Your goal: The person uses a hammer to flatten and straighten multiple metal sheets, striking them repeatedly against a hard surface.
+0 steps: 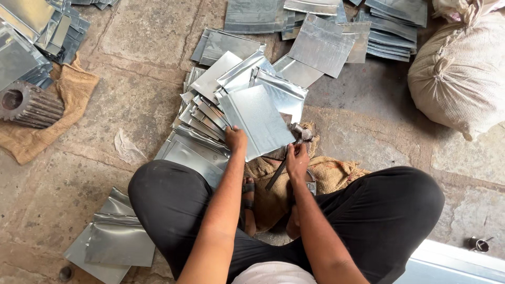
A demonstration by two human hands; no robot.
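I sit cross-legged on a stone floor. My left hand [236, 139] grips the near edge of a shiny rectangular metal sheet [258, 120] that lies tilted over a burlap pad [326, 173] between my knees. My right hand [297, 159] is closed around the dark handle of a hammer [301, 133], whose steel head sits at the sheet's right edge. A fan of similar folded sheets [205, 113] lies just left of my left hand.
More metal sheets are stacked at the top [389, 31], the top left [37, 31] and by my left knee [113, 239]. A heavy toothed gear [29, 105] rests on burlap at the left. A full woven sack [463, 73] stands at the right.
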